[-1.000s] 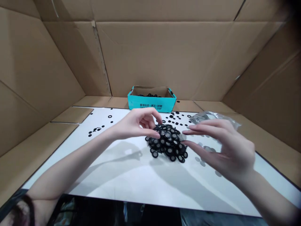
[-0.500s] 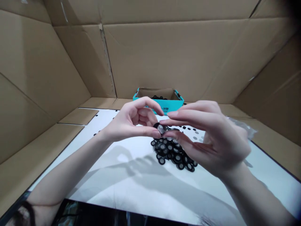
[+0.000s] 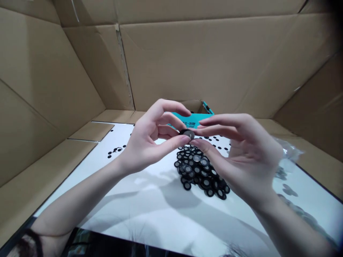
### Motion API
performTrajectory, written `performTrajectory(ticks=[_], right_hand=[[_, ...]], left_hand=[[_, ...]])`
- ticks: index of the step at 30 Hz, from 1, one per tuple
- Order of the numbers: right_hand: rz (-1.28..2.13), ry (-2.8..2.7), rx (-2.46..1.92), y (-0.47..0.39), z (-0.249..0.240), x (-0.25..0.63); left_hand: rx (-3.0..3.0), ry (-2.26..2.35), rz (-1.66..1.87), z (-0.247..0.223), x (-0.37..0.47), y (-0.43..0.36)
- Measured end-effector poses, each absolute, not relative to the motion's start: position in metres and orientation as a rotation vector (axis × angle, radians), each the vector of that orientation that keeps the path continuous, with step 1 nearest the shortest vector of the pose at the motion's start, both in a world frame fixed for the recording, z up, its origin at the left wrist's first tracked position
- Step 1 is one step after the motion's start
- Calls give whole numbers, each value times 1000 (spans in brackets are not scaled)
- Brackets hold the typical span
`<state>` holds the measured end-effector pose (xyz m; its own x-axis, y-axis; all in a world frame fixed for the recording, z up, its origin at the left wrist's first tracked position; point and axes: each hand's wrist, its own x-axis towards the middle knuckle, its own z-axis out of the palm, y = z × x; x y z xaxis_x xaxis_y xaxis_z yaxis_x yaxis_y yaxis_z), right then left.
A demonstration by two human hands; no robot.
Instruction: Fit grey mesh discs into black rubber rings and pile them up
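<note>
Between the fingertips of both hands is a small black round piece with a grey face (image 3: 189,135), tilted toward me. My left hand (image 3: 158,135) pinches its left side with thumb and fingers. The thumb and a finger of my right hand (image 3: 235,150) close on its right side. Whether it is one part or two pressed together I cannot tell. Below the hands, a pile of black rings with pale round centres (image 3: 197,169) lies on the white tabletop (image 3: 128,203).
A turquoise box (image 3: 193,119) stands at the back, partly behind my fingers. Small black discs (image 3: 115,150) lie scattered at the left and farther back. Clear plastic bags (image 3: 291,150) and translucent discs (image 3: 289,191) are at the right. Cardboard walls (image 3: 203,64) surround the tabletop.
Both hands have risen slightly with the piece, away from the pile. The piece has turned, and its face looks darker now. The view has shifted a little.
</note>
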<state>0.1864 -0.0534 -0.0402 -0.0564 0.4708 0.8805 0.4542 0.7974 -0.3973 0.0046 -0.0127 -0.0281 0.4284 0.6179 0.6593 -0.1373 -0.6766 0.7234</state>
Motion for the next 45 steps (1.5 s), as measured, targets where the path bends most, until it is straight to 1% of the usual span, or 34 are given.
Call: performTrajectory(ticks=[7,14,19,23,30,34,38,45], right_hand=[[-3,-1674,-777,-57,-42,186],[18,-1648,-782,-54,-46,185],[12,-1672,-814,-55,-45,185],[87,-1709,-817,-55,-44,186],[330,-1713,-822,-53,-43,189],[415,-1699,-825,-53,-41,192],[394,-1721,-826,-52,-41,193],[338,-1762,-795,-50,-43,191]], left_hand=[[2101,448,1341,-28,5,-12],[2098,451,1398,-30,7,-12],[2132,428,1364,-29,8,-11],[2152,413,1323,-29,7,-11],[2160,447,1333,-28,7,-11],[2134,421,1250,-27,6,-10],[2124,403,1182,-26,5,-9],[2088,433,1203,-26,5,-9]])
